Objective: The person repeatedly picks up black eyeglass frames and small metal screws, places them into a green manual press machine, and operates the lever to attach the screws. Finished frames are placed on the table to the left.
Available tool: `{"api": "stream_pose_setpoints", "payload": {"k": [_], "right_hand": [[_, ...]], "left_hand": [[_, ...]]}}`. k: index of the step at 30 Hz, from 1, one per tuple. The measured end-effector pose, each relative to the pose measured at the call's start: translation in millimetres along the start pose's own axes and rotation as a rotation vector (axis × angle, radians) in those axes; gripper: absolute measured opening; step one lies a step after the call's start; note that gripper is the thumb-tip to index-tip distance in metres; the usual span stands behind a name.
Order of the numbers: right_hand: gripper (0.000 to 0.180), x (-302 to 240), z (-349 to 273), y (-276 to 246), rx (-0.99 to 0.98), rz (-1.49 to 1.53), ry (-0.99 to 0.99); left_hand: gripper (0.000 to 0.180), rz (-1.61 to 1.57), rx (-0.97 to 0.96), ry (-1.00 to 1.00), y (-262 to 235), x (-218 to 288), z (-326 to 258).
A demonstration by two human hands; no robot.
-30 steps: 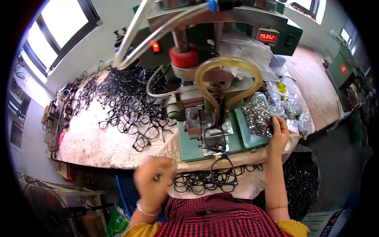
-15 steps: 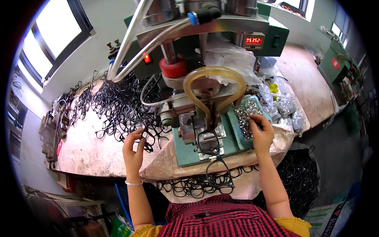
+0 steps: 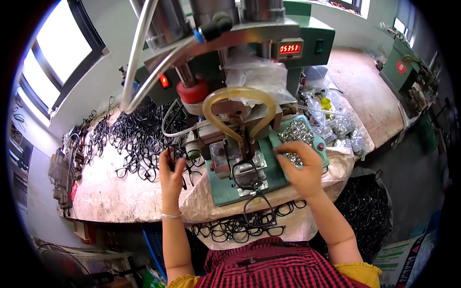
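Observation:
My left hand point(image 3: 171, 180) is closed on a black glasses frame point(image 3: 184, 182), mostly hidden by the fingers, beside the near edge of a large frame pile. In the green press point(image 3: 216, 192), another black glasses frame point(image 3: 273, 223) hangs down with one rim under the tool between two yellowish tubes point(image 3: 267, 98). My right hand point(image 3: 303, 170) is pinched in front of the turquoise tray point(image 3: 322, 156) of small shiny metal parts point(image 3: 296, 132). The fingertips point toward the press; what they hold is too small and blurred to make out.
A tangled pile of black glasses frames point(image 3: 139, 129) covers the bench's left rear. More frames point(image 3: 225, 228) lie along the front edge. Bags of metal parts point(image 3: 343, 127) stand right of the tray. Clear hoses point(image 3: 139, 53) cross before the press. A frame-filled sack point(image 3: 362, 211) stands at lower right.
My right hand has moved left, from over the metal parts toward the press. My left hand has shifted slightly right with its glasses frame. The whole view has shifted a little.

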State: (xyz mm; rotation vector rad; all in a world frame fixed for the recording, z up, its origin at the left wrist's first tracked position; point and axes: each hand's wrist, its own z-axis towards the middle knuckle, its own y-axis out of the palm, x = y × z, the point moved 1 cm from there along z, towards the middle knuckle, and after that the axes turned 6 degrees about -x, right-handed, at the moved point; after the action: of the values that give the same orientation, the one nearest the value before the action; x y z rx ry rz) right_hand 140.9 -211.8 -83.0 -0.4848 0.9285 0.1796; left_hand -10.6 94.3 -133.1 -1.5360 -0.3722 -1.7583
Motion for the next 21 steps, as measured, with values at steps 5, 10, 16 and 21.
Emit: {"api": "stream_pose_setpoints", "payload": {"k": [5, 10, 16, 21], "right_hand": [[0.033, 0.7, 13.5, 45.3, 0.021, 0.336, 0.057], [0.040, -3.5, 12.3, 51.1, 0.015, 0.493, 0.148], [0.042, -32.9, 7.5, 57.7, 0.001, 0.671, 0.208], [0.038, -38.5, 3.7, 27.8, -0.165, 0.459, 0.197]], "left_hand": [[0.016, -0.167, 0.056, 0.150, 1.8, -81.4, -19.3], [0.030, 0.211, 0.177, 0.275, 4.1, -29.4, -33.3], [0.025, 0.166, 0.271, 0.279, -6.2, -31.9, -14.9], [0.017, -0.778, -0.133, -0.095, 27.3, 76.1, -67.4]]}}
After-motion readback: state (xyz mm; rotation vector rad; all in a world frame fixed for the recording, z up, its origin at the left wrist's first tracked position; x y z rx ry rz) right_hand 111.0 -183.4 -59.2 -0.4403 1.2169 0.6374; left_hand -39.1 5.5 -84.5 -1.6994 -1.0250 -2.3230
